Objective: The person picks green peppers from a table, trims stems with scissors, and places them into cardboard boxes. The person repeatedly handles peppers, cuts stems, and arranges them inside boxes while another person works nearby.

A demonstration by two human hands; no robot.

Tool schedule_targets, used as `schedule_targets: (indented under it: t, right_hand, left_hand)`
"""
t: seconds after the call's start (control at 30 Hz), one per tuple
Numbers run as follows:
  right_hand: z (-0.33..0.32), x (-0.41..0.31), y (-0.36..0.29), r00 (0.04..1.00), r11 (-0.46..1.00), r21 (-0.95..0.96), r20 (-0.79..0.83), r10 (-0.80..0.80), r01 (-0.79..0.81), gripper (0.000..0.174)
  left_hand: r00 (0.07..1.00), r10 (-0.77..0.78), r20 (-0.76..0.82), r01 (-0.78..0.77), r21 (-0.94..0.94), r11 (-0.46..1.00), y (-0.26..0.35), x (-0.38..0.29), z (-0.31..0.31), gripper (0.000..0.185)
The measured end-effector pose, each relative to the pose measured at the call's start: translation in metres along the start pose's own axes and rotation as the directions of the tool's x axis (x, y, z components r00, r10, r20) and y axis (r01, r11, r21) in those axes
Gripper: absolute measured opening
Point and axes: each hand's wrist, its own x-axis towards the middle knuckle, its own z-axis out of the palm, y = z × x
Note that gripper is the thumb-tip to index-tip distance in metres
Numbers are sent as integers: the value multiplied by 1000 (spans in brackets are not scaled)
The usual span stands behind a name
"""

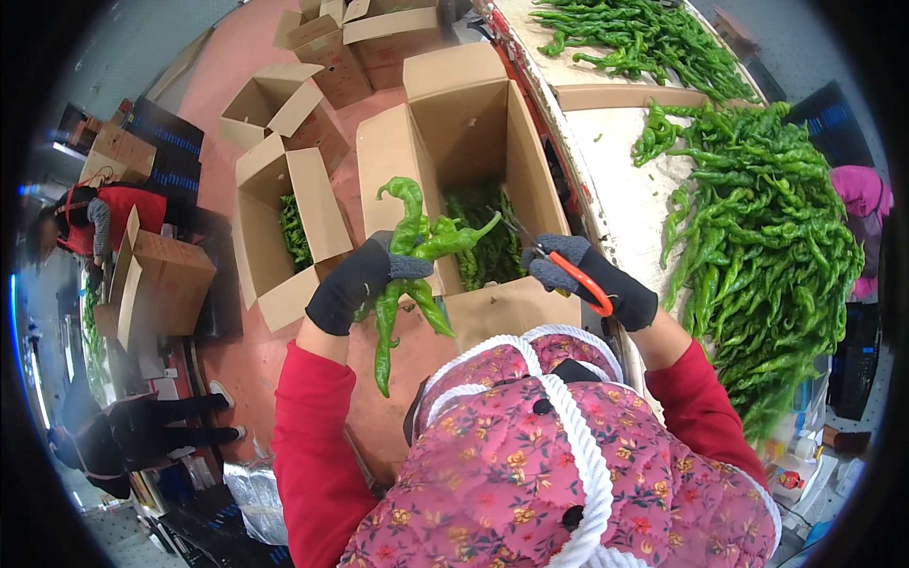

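Observation:
My left hand (358,280), in a black and grey work glove, grips a small bunch of long, twisted green peppers (387,305). Their ends stick out above and below my fingers. In my gloved right hand (614,273) is a pair of scissors (581,277) with orange handles, the blades pointing up and left towards the peppers but apart from them. Beneath and beyond both hands stands a tall open cardboard carton (529,156), its flaps up. More green peppers (465,213) lie deep inside it, partly in shadow.
On my right, a pale-topped table (611,163) bears a large pepper heap (767,234); a cardboard strip (632,96) divides it from another pile (653,42). Open cartons (323,206) stand on the left floor. People work at far left (131,209) and right (863,206).

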Motion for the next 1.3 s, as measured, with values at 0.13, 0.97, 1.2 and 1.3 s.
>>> schedule_targets:
  t: [0.13,0.97,1.2,1.3]
  right_hand:
    - [7,6,3,997,997,-37,-35,-69,68,17]
    - [-15,55,-47,980,279,-948,108,-166,151,31]
    - [-29,41,-26,966,308,-951,-64,-250,17,20]
    - [-57,28,-5,917,364,-919,-265,-297,-148,17]
  left_hand:
    - [999,-34,12,34,10,999,5,3,6,29]
    - [868,412,278,17,811,-585,7,17,27,16]
    - [983,146,114,-57,936,-348,19,19,13,20]
    - [999,0,53,-44,827,560,24,24,-33,21]
